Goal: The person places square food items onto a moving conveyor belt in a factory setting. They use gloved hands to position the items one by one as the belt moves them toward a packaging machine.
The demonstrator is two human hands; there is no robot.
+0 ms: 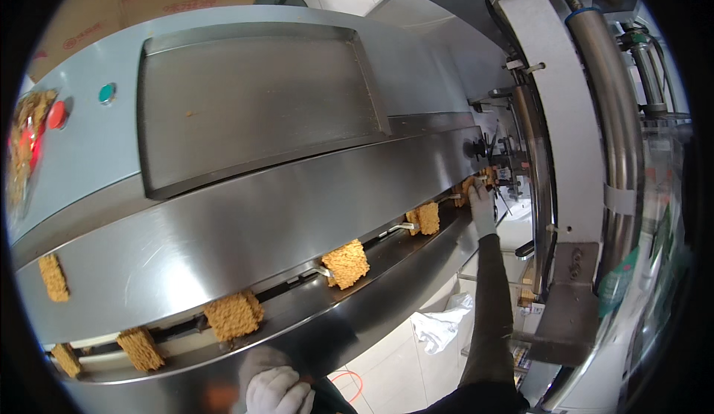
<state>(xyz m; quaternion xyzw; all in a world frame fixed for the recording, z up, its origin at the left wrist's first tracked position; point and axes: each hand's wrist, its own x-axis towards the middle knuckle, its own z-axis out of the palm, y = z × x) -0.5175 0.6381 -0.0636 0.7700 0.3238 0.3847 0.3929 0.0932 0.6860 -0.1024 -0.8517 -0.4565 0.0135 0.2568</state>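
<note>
My right hand [482, 206], in a white glove, reaches far along a steel conveyor channel [304, 316]. Its fingertips touch a dried noodle cake [464, 188]; whether they grip it is hidden. Closer to me in the channel stand paired noodle cakes [427, 218], a bright noodle cake [346, 264] and a thick noodle stack [233, 316]. Further left are a tilted noodle cake [140, 349] and a smaller-looking noodle cake [66, 360]. My gloved left hand [279, 391] is curled beside the channel's near side, with nothing visible in it.
A lone noodle cake [54, 278] lies on the steel cover [223, 213]. Behind sits a shallow metal tray [262, 101]. Green [106, 94] and red [57, 115] buttons are at left, near packaged food [28, 146]. Machine cylinders [605, 112] rise at right. A plastic bag [442, 325] lies below.
</note>
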